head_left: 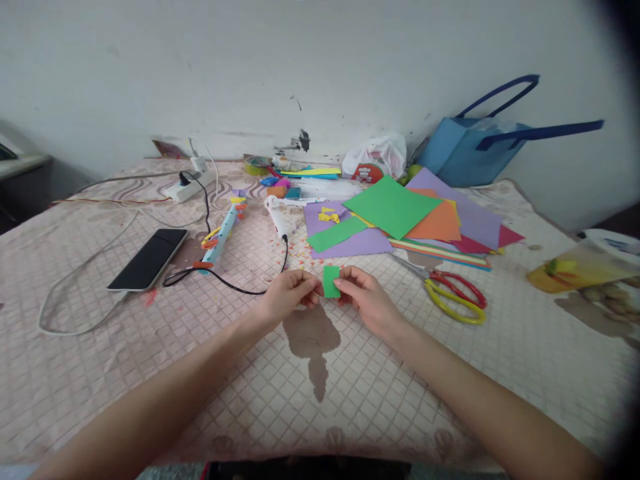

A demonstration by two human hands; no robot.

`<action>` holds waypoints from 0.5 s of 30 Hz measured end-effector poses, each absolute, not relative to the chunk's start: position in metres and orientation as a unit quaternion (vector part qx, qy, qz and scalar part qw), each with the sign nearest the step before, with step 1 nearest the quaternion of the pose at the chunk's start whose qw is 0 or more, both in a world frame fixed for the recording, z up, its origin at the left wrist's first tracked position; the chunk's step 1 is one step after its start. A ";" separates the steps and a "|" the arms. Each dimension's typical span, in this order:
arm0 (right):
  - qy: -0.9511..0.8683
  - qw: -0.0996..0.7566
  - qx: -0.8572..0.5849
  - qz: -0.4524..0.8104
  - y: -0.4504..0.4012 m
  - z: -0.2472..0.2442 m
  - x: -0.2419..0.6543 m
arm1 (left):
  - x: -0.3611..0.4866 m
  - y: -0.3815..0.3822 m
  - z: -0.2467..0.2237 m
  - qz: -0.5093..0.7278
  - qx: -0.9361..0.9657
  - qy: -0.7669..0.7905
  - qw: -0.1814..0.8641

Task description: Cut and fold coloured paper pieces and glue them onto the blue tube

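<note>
A small green piece of paper (331, 282) is upright above the tablecloth, pinched between the thumb and fingers of my right hand (367, 297). My left hand (290, 293) is at the paper's left edge with thumb and fingers drawn together. Whether these fingertips grip the edge or something tiny, I cannot make out. Beyond my hands, a green paper strip (337, 235) and small yellow folded pieces (329, 215) rest on a purple sheet (325, 249). A white glue gun (277, 217) with a black cord lies left of that sheet. Scissors (455, 298) with red and yellow handles lie to the right.
A phone (149, 260) on a cable and a light-blue decorated strip (221, 235) lie left, near a power strip (190, 187). Coloured sheets (393, 205) are piled at the right. Behind them stands a blue bag (465, 157); a plastic cup (575, 267) is far right.
</note>
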State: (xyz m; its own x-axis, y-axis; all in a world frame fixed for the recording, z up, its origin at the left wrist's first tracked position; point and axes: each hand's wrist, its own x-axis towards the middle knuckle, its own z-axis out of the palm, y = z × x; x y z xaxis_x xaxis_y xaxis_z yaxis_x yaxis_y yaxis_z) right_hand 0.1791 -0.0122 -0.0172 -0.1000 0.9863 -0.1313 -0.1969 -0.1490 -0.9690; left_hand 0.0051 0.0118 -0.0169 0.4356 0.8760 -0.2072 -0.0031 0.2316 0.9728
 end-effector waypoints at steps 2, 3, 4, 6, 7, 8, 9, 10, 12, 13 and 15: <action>-0.429 0.494 -0.463 0.598 -0.012 -0.016 0.179 | 0.006 0.012 -0.017 0.338 0.507 0.403 0.683; -0.429 0.495 -0.465 0.596 -0.012 -0.015 0.179 | 0.006 0.012 -0.016 0.343 0.497 0.403 0.688; -0.429 0.495 -0.467 0.594 -0.012 -0.014 0.179 | 0.006 0.011 -0.016 0.345 0.487 0.407 0.691; -0.430 0.496 -0.468 0.591 -0.013 -0.014 0.179 | 0.007 0.010 -0.014 0.342 0.475 0.429 0.689; -0.432 0.496 -0.467 0.591 -0.013 -0.014 0.178 | 0.007 0.010 -0.014 0.339 0.475 0.439 0.683; -0.435 0.495 -0.465 0.591 -0.014 -0.015 0.177 | 0.007 0.009 -0.013 0.338 0.483 0.443 0.675; -0.439 0.494 -0.464 0.590 -0.014 -0.015 0.177 | 0.008 0.008 -0.013 0.341 0.497 0.441 0.665; -0.443 0.491 -0.463 0.590 -0.015 -0.016 0.176 | 0.008 0.008 -0.013 0.346 0.513 0.434 0.654; -0.450 0.488 -0.461 0.589 -0.016 -0.016 0.174 | 0.010 0.006 -0.013 0.358 0.539 0.418 0.638; -0.453 0.488 -0.459 0.588 -0.017 -0.017 0.173 | 0.010 0.006 -0.014 0.360 0.543 0.413 0.636; -0.456 0.490 -0.452 0.590 -0.018 -0.017 0.172 | 0.011 0.005 -0.015 0.363 0.534 0.412 0.643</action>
State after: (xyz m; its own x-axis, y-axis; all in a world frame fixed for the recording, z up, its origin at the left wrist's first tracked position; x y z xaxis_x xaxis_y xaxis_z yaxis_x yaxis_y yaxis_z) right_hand 0.1715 -0.0176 -0.0170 -0.1117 0.9900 -0.0860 -0.1657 -0.1039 -0.9807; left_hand 0.0114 0.0051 -0.0154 0.3963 0.9070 -0.1425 -0.0268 0.1666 0.9857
